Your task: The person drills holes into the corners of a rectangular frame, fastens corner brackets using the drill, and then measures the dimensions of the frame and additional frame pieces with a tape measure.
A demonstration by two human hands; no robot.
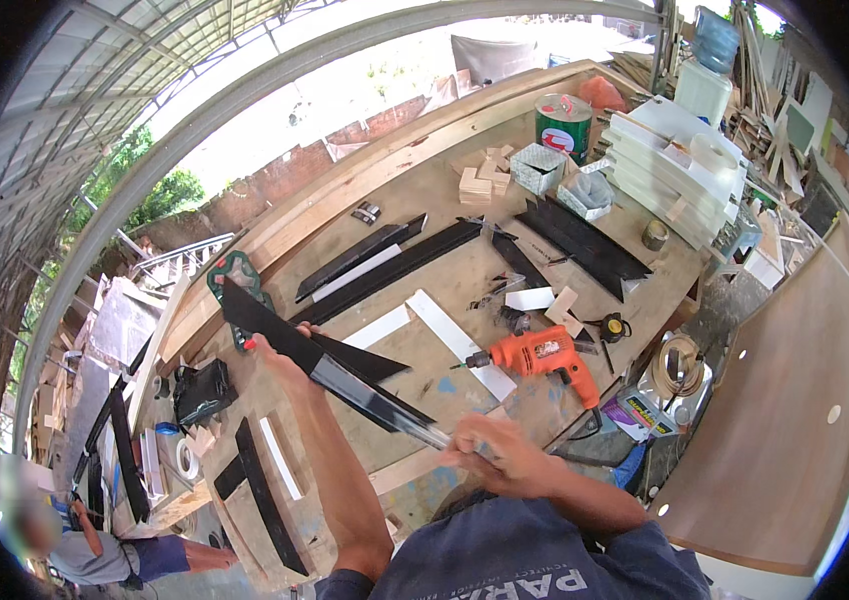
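Observation:
My left hand (283, 362) is wrapped round a long black board (263, 318) held at a slant over the workbench. A shiny, see-through strip, like film, (375, 402) runs along the board's near end. At the strip's near end, my right hand (500, 455) is closed on it in front of my chest, its fingertips partly blurred. Beneath the held board lies another black piece with a pointed end (370, 360). Two white strips (460, 345) (375, 328) rest beyond it. An orange power drill (540, 358) lies on its side right of them, its bit pointing left.
Several black boards (395, 270) lie across the workbench (345, 455). Wood blocks (480, 182), a green can (563, 125) and stacked white panels (675, 165) stand at the back. A tape measure (613, 327) sits beside the drill. Another person (125, 555) is at lower left.

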